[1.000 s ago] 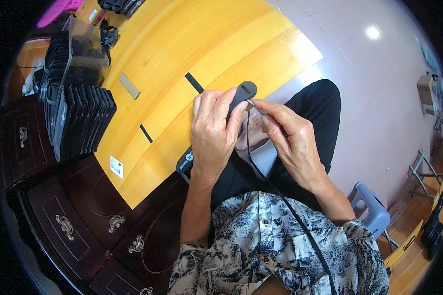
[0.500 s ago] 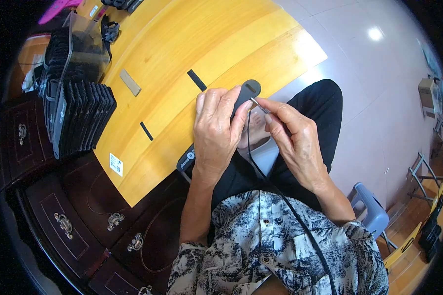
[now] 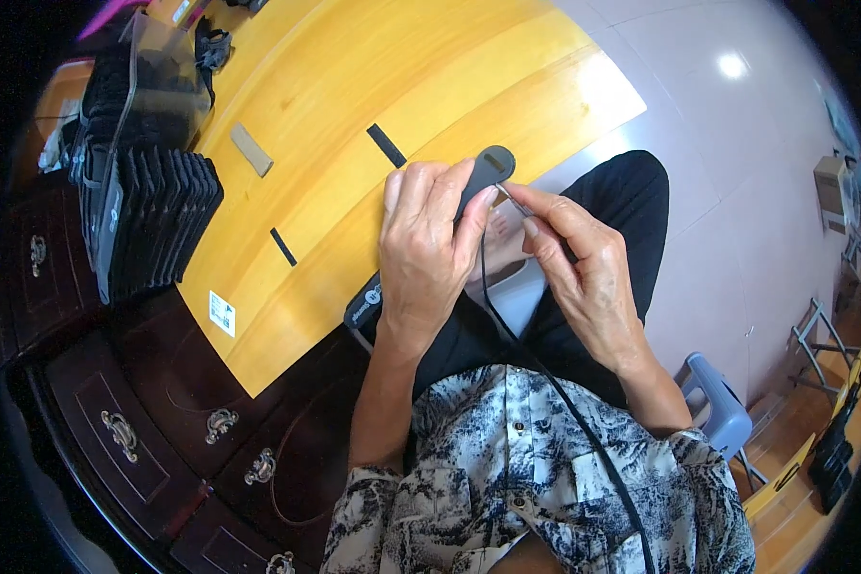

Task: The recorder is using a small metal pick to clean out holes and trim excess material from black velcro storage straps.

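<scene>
jutting past the left hand [image 3: 423,251]: grey strap [image 3: 489,172] (round-tipped).

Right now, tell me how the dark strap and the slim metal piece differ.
The dark strap is broad and flat with a rounded end; the slim metal piece is narrow and silvery. The left hand grips the dark strap, while the right hand pinches the slim metal piece. Both are held, close together.
</scene>
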`<state>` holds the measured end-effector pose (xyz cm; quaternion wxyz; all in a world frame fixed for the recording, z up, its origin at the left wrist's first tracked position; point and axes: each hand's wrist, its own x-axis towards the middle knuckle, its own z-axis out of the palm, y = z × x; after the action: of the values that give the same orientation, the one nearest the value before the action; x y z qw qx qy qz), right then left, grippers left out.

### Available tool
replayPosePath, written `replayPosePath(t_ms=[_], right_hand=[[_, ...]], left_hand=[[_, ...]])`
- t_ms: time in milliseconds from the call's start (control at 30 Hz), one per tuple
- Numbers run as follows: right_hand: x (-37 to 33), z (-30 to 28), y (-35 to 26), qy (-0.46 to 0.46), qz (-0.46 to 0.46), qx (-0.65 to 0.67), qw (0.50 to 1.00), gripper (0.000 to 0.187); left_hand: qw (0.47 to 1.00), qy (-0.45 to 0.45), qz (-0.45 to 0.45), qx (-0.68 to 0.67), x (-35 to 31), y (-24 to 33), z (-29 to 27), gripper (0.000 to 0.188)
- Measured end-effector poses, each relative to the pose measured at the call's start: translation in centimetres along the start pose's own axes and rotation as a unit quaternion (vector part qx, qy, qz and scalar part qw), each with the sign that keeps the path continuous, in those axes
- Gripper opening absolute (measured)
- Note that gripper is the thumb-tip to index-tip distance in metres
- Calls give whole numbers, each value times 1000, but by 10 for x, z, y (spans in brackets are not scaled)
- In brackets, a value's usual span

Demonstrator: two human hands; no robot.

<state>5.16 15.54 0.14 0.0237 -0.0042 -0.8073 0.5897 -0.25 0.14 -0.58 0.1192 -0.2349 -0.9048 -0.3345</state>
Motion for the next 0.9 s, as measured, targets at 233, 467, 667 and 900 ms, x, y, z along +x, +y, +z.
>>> replayPosePath(t_ms=[233,467,667,900], right_hand=[[0,0,-3,-2,11,5,1000,27],[0,2,-4,-1,24,7,1000,26],[0,6,-6,22,20,11,999,26],[2,17,-6,53,41,19,998,25]], left_hand=[[1000,-1,2,9,0,1,0,28],[1000,1,1,10,0,1,0,30],[999,15,8,28,0,1,2,30],[999,32,-7,23,-2,0,6,29]])
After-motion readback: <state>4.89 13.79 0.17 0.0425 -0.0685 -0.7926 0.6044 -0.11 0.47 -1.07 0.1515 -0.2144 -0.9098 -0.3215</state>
